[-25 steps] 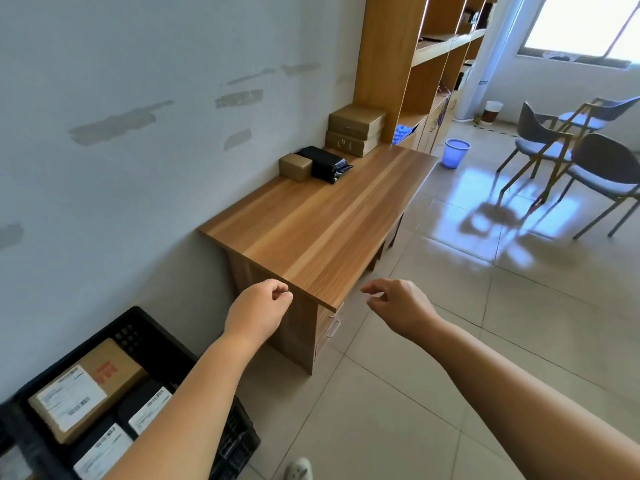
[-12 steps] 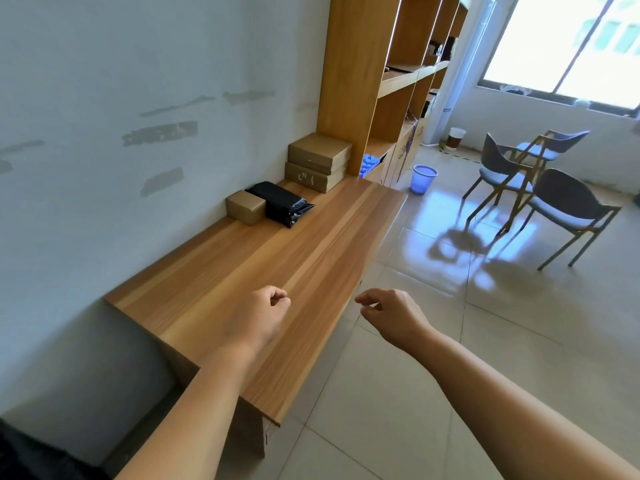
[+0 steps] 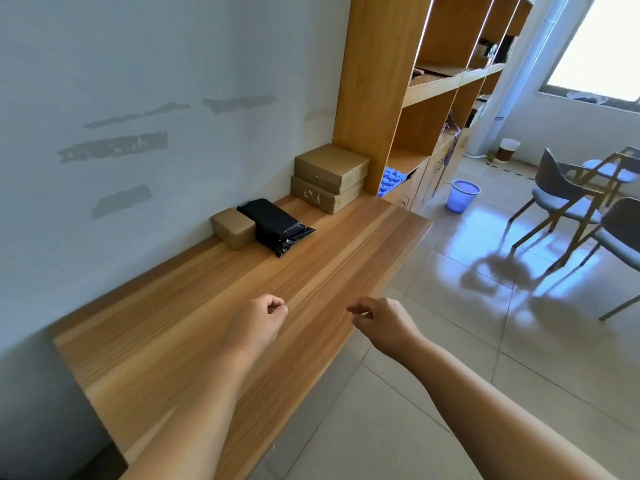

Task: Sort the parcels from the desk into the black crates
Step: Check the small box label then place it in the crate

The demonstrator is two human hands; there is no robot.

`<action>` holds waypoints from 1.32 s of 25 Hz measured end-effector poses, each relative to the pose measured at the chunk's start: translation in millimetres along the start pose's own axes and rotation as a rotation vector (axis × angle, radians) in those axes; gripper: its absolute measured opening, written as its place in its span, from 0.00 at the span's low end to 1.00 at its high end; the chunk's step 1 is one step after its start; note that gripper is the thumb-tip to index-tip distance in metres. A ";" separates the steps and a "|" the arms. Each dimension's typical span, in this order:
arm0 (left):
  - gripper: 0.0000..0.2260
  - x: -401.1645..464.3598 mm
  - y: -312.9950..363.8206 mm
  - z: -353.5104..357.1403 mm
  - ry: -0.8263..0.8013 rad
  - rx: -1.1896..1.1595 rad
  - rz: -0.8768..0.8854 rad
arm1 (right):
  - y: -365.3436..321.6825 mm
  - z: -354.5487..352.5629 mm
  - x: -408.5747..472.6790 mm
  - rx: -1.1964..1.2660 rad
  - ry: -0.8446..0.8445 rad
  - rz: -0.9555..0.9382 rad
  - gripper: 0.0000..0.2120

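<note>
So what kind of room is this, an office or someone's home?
Probably an office or small mailroom: a long wooden desk with stacked cardboard parcels on it, tall open shelving beside it, and grey chairs on a tiled floor.

Wooden shelving (image 3: pixel 370 98), blue bin (image 3: pixel 464 195), grey chairs (image 3: pixel 561 199), window (image 3: pixel 602 39)

The black crate is gone from the lower left of the frame. The desk (image 3: pixel 173 358) now fills the lower left and centre, its parcels (image 3: pixel 277 225) larger, at mid-frame. The left hand (image 3: pixel 258 322) is now over the desktop, past the near corner. The right hand (image 3: pixel 384 323), earlier over the floor, overlaps the desk's front edge.
</note>
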State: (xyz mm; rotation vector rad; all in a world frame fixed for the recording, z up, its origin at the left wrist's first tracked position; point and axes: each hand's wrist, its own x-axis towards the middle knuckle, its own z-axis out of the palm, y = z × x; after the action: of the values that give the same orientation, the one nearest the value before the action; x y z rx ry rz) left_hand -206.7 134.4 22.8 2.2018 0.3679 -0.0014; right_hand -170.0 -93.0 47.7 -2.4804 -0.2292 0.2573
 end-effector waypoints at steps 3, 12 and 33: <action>0.05 30.0 22.1 30.9 0.061 -0.047 -0.064 | 26.6 -27.8 51.3 -0.040 -0.065 -0.058 0.11; 0.04 114.9 15.8 47.1 0.263 -0.121 -0.319 | 28.2 -24.4 203.5 -0.085 -0.292 -0.230 0.12; 0.24 391.8 -104.1 -6.4 0.343 -0.349 -0.650 | -126.0 158.0 511.5 -0.101 -0.607 -0.363 0.23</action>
State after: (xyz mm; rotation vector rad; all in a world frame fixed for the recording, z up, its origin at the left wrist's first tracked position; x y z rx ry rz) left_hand 139.7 301.4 -105.6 1.6540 1.1694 0.0804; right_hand 273.5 211.6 -65.9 -2.3341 -0.9489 0.8516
